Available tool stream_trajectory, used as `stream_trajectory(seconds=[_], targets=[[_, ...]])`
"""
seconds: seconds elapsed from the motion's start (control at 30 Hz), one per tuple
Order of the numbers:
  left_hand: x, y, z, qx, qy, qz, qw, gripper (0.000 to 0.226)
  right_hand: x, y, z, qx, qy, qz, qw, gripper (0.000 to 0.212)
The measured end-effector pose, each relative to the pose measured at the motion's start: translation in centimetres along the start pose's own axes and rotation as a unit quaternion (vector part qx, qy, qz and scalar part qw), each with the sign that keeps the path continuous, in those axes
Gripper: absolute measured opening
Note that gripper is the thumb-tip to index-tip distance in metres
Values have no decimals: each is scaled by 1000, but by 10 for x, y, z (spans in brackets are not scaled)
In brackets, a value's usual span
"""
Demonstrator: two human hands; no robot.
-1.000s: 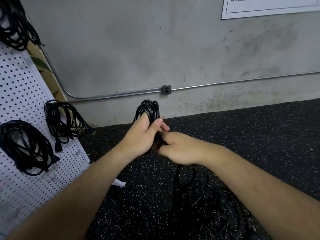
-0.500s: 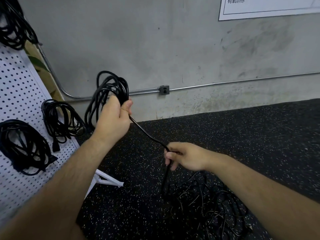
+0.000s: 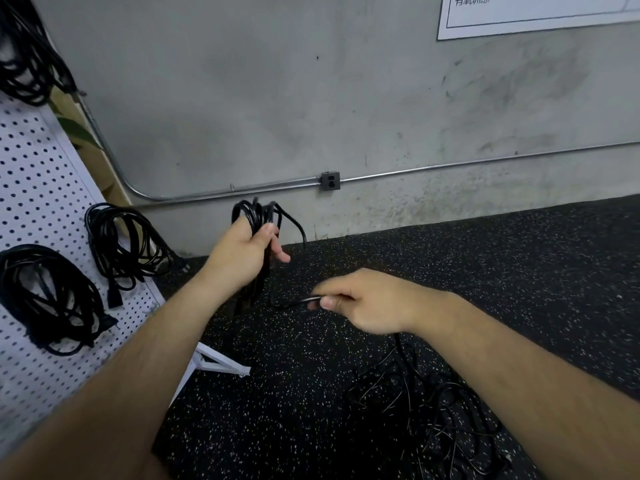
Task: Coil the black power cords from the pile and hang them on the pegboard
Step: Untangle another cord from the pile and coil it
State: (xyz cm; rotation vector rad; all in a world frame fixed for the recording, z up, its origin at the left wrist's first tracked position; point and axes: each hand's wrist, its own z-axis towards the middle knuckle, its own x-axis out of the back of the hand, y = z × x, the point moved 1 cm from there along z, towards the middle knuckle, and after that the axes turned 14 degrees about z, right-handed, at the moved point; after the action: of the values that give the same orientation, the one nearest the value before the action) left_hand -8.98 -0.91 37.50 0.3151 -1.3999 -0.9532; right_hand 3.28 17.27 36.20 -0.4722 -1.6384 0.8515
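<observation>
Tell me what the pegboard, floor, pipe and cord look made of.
Pegboard: white painted sheet, likely metal or hardboard; even rows of punched holes.
Floor: probably black rubber matting, matte, with pale flecks.
Pipe: bare metal conduit, dull silver sheen.
Cord: black plastic or rubber jacket; bends into soft loops.

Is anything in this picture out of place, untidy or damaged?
Only the expected mess. The pile of black cords lies tangled on the floor at lower right. The middle coil on the pegboard hangs loosely, with its plug dangling below. Nothing looks damaged.
</observation>
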Motion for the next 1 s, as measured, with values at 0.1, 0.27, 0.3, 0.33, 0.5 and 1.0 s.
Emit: stream_trajectory(seconds=[0.1,0.27,0.3,0.33,0.5,1.0], targets=[[-6,6,-7,-35,-49,-22,998,22,2,-12,0,40,8,-40,998,22],[-28,17,-29,-23,-134,-135,981,18,6,-19,3,66,107,-60,990,20],[-31,19,-31,-8,-148,-182,972,18,7,-20,3,71,142,-57,986,21],[-32,23,-33,11,-156,-230,961,18,7,-20,3,73,173,-51,981,23],[-29,27,-34,25,-130,-177,975,25,13,-17,3,9,293,-35,956,44],[6,39,-15,55,-49,-490,869,29,-17,55,-8,-20,119,185,975,25]])
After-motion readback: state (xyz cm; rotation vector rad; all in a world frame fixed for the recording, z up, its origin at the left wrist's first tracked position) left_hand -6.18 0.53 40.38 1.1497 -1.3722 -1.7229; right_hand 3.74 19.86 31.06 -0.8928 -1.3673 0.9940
